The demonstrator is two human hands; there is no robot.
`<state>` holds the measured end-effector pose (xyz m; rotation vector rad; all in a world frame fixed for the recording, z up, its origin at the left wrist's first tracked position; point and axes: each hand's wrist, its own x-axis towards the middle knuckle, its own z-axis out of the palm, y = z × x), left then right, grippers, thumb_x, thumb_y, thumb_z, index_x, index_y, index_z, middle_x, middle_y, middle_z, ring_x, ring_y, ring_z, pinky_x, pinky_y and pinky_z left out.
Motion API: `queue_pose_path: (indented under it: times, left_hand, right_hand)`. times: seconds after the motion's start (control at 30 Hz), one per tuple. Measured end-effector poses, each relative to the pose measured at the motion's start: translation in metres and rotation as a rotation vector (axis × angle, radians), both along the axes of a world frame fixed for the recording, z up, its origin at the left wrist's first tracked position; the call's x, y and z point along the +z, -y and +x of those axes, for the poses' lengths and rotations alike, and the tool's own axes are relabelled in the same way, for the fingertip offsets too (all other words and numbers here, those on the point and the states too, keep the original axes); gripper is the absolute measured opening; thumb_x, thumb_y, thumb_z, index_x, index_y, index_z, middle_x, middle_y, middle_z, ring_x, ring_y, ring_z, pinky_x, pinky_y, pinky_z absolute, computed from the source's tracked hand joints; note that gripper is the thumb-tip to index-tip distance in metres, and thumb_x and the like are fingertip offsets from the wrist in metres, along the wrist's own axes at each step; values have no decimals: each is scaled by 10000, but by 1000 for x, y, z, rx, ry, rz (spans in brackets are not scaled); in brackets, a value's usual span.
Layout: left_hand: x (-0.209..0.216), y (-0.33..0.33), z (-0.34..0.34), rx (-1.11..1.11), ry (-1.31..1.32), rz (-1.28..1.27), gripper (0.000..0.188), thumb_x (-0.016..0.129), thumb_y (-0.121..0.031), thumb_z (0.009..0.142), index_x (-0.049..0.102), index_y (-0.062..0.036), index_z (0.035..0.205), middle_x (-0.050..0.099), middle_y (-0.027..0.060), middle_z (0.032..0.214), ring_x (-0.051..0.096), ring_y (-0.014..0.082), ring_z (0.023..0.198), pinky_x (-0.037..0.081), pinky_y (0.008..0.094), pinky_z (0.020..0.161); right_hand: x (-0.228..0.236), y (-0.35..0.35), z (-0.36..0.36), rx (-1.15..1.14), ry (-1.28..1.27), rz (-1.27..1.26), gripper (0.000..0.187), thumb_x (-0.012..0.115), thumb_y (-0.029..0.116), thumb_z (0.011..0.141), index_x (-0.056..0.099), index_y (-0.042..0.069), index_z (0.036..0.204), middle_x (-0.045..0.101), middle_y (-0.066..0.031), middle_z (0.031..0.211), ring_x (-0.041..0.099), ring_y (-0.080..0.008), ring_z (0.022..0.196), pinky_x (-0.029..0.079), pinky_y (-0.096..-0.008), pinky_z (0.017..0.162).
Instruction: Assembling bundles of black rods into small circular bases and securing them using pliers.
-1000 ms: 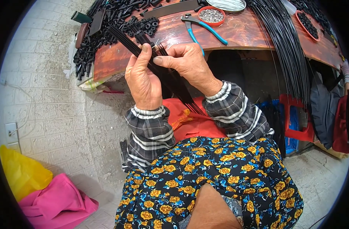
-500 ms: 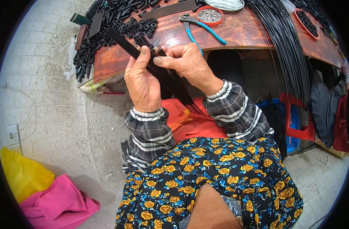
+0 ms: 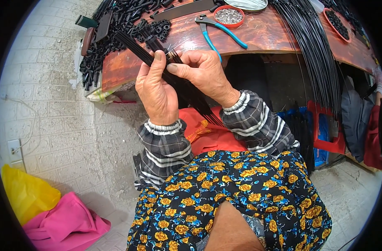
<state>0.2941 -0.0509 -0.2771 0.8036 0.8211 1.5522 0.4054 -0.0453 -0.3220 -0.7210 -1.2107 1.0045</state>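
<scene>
A bundle of thin black rods [image 3: 196, 99] slants from above my fingers down toward the red cloth [image 3: 199, 131] on my lap. My left hand [image 3: 159, 98] is closed round the bundle, thumb pointing up. Beside the rods' upper ends stands a black plastic tube piece [image 3: 154, 43], just above my left thumb tip. My right hand [image 3: 207, 77] pinches at the rods just below that piece, thumb and forefinger almost meeting the left thumb. What exactly lies between the right fingertips is hidden; a few thin rod ends show there.
Loose black plastic parts [image 3: 128, 25] heap on the reddish table [image 3: 126, 69]. Blue-handled pliers [image 3: 224, 31] lie by a red dish [image 3: 228, 9] of small metal bits. Long black rods [image 3: 312, 54] hang over the table edge at right, above a red stool [image 3: 331, 142].
Both hands stay at the bundle, with the right hand shifted slightly lower. The rods and tube piece keep nearly the same place.
</scene>
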Motion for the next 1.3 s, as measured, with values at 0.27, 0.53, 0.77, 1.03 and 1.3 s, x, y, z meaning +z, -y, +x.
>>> queue_pose_path:
  times: [0.27,0.53,0.77,1.03,1.3]
  left_hand:
    - [-1,-1,0,-2,-14,-3,148,662,-81,884,619,-24,1013,639,25,944,602,105,830,474,235,767]
    - [0,-1,1,9,-34,7,143,656,-83,889,620,-25,1014,639,25,939,603,106,826,477,237,763]
    - [1,1,1,24,-37,9,146,651,-93,893,616,-18,1014,641,37,915,608,119,818,484,246,760]
    - [2,0,1,-47,48,-26,179,646,-88,893,601,-9,1048,643,42,934,615,130,858,491,265,800]
    - [-2,-3,-7,-54,81,-59,203,652,-89,888,609,-15,1073,646,29,983,604,114,906,473,253,839]
  right_hand:
    - [6,7,-2,-127,57,4,245,760,176,802,631,12,672,483,78,595,399,-23,578,319,-210,498]
    - [11,10,-2,-158,140,6,237,751,184,810,635,15,691,469,75,595,379,-26,591,307,-225,492]
    - [5,4,0,-33,-2,-18,268,743,184,822,599,29,658,422,88,590,347,-20,587,279,-223,486]
    - [-2,-4,6,165,-131,-142,291,734,232,834,617,54,637,485,78,577,393,-3,538,300,-194,476]
    - [11,-2,16,257,-87,-308,301,749,297,808,657,55,655,530,53,564,405,-17,448,293,-194,404]
